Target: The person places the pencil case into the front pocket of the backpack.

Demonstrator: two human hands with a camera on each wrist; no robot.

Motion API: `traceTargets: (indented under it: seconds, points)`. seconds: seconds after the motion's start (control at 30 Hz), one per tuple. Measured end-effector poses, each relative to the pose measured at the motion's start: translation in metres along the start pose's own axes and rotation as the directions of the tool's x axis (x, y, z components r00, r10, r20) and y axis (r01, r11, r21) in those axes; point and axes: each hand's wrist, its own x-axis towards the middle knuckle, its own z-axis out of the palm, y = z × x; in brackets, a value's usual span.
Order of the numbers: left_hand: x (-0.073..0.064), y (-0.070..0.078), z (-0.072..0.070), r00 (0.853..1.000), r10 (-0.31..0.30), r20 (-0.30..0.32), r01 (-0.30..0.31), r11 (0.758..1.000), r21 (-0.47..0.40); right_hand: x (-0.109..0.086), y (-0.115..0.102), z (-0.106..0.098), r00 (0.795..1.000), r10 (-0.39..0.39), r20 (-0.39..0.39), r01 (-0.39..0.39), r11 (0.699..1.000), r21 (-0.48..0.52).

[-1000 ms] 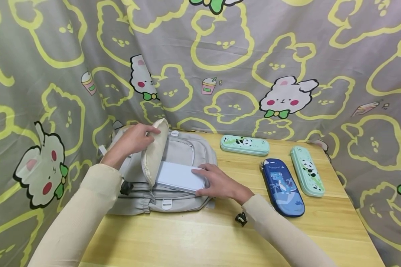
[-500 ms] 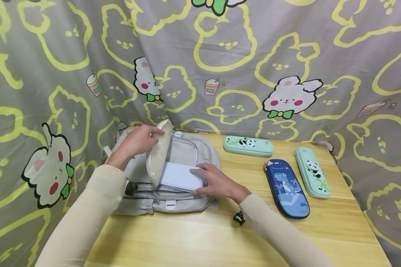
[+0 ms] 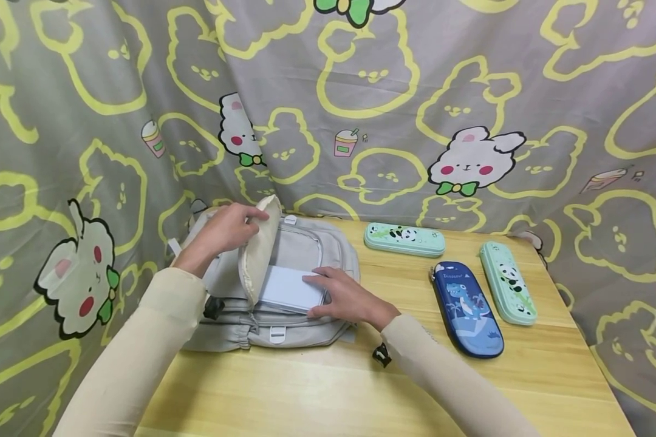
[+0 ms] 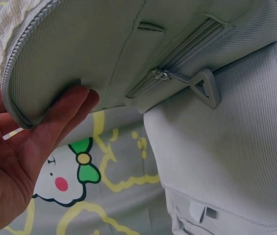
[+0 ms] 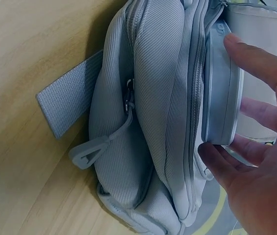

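A light grey backpack (image 3: 336, 249) lies on the table with its front pocket unzipped. My left hand (image 3: 223, 229) pinches the edge of the pocket's flap (image 3: 262, 252) and holds it up, its cream lining showing; the left wrist view shows thumb and fingers on either side of the zipped edge. A flat, pale blue-white case (image 3: 291, 289) lies partly under that flap, its left end hidden. Its outer end is in the grip of my right hand (image 3: 351, 297). In the right wrist view, thumb and fingers span the case (image 5: 221, 93) beside the pocket's zip.
To the right on the wooden table (image 3: 328, 388) lie a dark blue dinosaur pencil case (image 3: 467, 308) and two mint panda pencil cases, one at the back (image 3: 404, 239) and one farther right (image 3: 508, 283). A patterned curtain (image 3: 382, 79) hangs close behind and at the left.
My right hand has moved left with the pale case, and less of it shows outside the flap. The left hand keeps the flap raised. The view has shifted slightly.
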Motion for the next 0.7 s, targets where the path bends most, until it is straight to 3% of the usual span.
traceTargets:
  seconds: [0.7]
  points:
    - [0.0005,0.0036,-0.0002,1.0,-0.005,0.019,0.005,1.0,-0.001,0.0102,-0.0038,0.0072,1.0,0.022,0.007,-0.022,1.0,0.004]
